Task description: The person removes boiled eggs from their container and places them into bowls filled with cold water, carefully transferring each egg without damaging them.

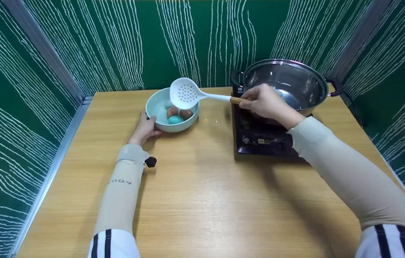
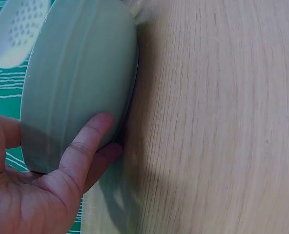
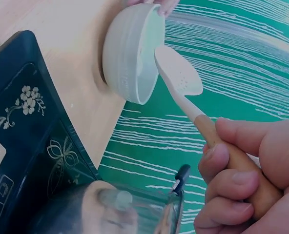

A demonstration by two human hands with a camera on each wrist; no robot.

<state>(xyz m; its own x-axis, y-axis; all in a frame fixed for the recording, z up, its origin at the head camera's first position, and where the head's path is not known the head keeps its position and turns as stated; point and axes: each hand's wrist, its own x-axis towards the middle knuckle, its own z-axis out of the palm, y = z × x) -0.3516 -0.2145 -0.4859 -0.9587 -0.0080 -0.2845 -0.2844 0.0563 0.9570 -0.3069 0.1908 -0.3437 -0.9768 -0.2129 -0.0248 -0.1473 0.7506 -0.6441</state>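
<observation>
My left hand (image 1: 144, 129) grips the near left side of a pale green bowl (image 1: 188, 126), thumb at the rim and fingers against the outer wall. Inside the bowl lie two brown eggs (image 1: 186, 114) and a turquoise egg (image 1: 175, 119). With curled fingers my right hand (image 3: 247, 175) holds a white skimmer (image 1: 183, 93) by its wooden handle (image 3: 235, 163). The skimmer's perforated head overlaps the bowl's far rim in the head view. In the left wrist view, the bowl's outer wall (image 2: 86, 73) fills much of the left side.
A steel pot (image 1: 288, 84) with black handles sits on a black induction cooker (image 1: 256, 141) at the right, below my right forearm. Small wet spots (image 1: 216, 121) lie on the wooden table (image 1: 202, 200) between bowl and cooker. Green walls with white lines (image 1: 202, 43) enclose the table.
</observation>
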